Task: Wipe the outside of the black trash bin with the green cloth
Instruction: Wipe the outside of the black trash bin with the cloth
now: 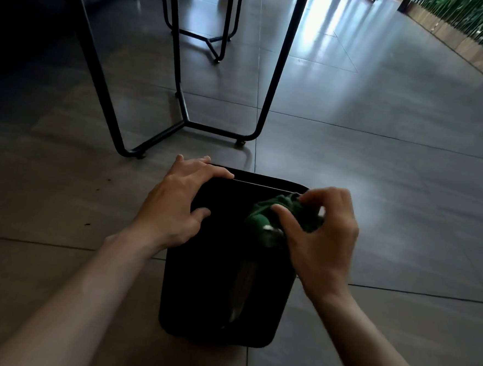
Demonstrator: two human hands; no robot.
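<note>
Green cloth [285,214] bunched on the black bin [223,267], wiping step in hand.
On the tiled floor [391,193] the bin appears to lie tipped, one broad side up. The right hand [321,234] pinches the cloth with curled fingers, near the far right edge of that side. The left hand [176,204] rests spread over the far left corner, fingers relaxed, steadying. Next, I judge, the cloth must be pressed flat and drawn along the side while the left hand keeps the bin from sliding.
</note>
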